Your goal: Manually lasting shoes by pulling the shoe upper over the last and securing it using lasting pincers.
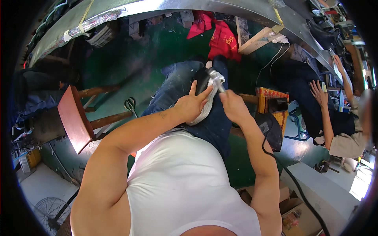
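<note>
1. Long metal surface (220, 8) arcs across the far side, well beyond the fingers; a red cloth (220, 37) hangs below it.
2. Wooden stool (75, 118) lies tipped on the green floor (118, 67), well left of the left fingers; scissors (129, 104) lie between stool and knee.
3. Another person's hand (319, 93) works well to the right, apart from this work.
4. Shoe (206, 92), dark upper with white sole, rests on the lap in blue jeans (177, 84), likely braced there for steadiness.
5. Left hand (191, 105): fingers curled shut around the shoe's side, thumb raised, pinning it.
6. Right hand (233, 106): fingers closed on a metal tool (216, 80), its head touching the shoe just past the left fingertips. A black cable (291, 177) trails below the right forearm, possibly snagging.
</note>
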Tool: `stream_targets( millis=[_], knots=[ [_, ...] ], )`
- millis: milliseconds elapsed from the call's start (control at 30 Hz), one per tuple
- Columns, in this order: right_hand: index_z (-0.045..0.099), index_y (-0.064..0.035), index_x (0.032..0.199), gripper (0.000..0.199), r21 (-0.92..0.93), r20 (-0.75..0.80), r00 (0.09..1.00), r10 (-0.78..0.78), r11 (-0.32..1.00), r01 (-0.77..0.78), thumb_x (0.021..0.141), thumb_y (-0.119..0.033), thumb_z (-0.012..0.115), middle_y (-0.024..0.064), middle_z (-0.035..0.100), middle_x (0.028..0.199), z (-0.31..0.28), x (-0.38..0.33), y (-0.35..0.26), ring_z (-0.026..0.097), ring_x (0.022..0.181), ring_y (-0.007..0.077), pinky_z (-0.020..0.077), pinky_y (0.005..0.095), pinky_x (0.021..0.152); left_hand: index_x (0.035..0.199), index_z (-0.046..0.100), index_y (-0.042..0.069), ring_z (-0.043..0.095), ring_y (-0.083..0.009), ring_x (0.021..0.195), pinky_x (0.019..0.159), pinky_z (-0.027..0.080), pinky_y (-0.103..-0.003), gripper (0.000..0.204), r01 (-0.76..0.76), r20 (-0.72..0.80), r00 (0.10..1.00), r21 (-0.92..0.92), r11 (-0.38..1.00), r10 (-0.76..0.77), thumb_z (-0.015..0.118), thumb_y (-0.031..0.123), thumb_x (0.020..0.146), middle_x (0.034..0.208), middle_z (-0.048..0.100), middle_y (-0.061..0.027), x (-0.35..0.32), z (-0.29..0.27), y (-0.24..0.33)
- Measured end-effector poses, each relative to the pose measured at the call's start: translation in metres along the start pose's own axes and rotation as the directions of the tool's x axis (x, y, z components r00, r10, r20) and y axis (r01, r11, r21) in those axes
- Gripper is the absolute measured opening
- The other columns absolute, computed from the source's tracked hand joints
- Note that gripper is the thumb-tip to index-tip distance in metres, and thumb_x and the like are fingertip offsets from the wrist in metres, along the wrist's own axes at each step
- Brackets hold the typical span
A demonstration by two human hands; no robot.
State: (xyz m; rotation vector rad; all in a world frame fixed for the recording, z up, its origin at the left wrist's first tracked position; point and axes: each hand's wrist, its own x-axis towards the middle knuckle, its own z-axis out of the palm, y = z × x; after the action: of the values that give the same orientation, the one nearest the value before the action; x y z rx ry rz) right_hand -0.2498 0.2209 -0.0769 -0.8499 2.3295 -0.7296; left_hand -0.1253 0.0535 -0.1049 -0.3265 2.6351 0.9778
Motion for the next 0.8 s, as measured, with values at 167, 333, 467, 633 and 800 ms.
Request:
stream_targets(
  millis=[167, 333, 467, 633, 800],
  knots=[
    [0.059, 0.0038, 0.092, 0.044, 0.023, 0.005, 0.996, -0.085, 0.996, 0.084, 0.100, -0.038, 0.046, 0.0300, 0.064, 0.085, -0.001, 0.007, 0.000, 0.062, 0.083, 0.0473, 0.0483, 0.0530, 0.076, 0.153, 0.025, 0.034, 0.066, -0.0490, 0.086, 0.082, 0.055, -0.049, 0.057, -0.016, 0.029, 0.999, 0.051, 0.999, 0.014, 0.046, 0.032, 0.099, 0.151, 0.015, -0.0393, -0.004, -0.004, -0.001],
    [0.059, 0.0036, 0.092, 0.045, -0.207, 0.080, 0.997, 0.015, 0.978, 0.002, 0.101, -0.038, 0.045, 0.0287, 0.065, 0.085, -0.006, -0.003, 0.012, 0.062, 0.083, 0.0472, 0.0479, 0.0530, 0.075, 0.155, 0.020, 0.027, 0.063, -0.0478, 0.102, 0.095, 0.050, -0.045, 0.064, -0.055, 0.171, 0.984, 0.053, 0.997, 0.045, 0.049, 0.031, 0.099, 0.153, 0.014, -0.0362, -0.013, -0.003, -0.003],
    [0.059, 0.0021, 0.092, 0.045, 0.086, 0.111, 0.991, 0.070, 0.993, -0.080, 0.100, -0.040, 0.045, 0.0271, 0.066, 0.086, -0.011, -0.020, -0.007, 0.062, 0.084, 0.0480, 0.0479, 0.0536, 0.076, 0.155, 0.009, 0.006, 0.044, -0.0447, 0.131, 0.109, 0.037, -0.040, 0.076, 0.054, -0.155, 0.978, -0.453, 0.890, -0.138, 0.052, 0.030, 0.097, 0.154, 0.017, -0.0337, -0.009, 0.039, -0.026],
    [0.061, 0.0000, 0.092, 0.044, -0.239, 0.179, 0.977, 0.114, 0.968, -0.069, 0.099, -0.041, 0.047, 0.0260, 0.066, 0.085, -0.005, -0.035, 0.001, 0.062, 0.086, 0.0482, 0.0481, 0.0539, 0.078, 0.154, 0.004, 0.000, 0.044, -0.0401, 0.133, 0.110, 0.036, -0.038, 0.085, 0.126, -0.006, 0.988, -0.527, 0.840, -0.153, 0.058, 0.029, 0.095, 0.151, 0.027, -0.0321, 0.000, 0.003, -0.009],
    [0.058, -0.0018, 0.086, 0.047, 0.389, 0.055, 0.955, 0.290, 0.875, -0.288, 0.101, -0.045, 0.047, 0.0069, 0.063, 0.074, 0.012, -0.047, 0.038, 0.060, 0.065, 0.0120, 0.0493, 0.0277, 0.062, 0.153, 0.018, -0.002, 0.063, -0.0252, 0.108, 0.094, 0.049, -0.034, 0.087, 0.372, 0.083, 0.917, -0.534, 0.759, -0.391, 0.065, 0.038, 0.092, 0.136, 0.052, -0.0247, 0.027, 0.011, -0.015]
  ],
)
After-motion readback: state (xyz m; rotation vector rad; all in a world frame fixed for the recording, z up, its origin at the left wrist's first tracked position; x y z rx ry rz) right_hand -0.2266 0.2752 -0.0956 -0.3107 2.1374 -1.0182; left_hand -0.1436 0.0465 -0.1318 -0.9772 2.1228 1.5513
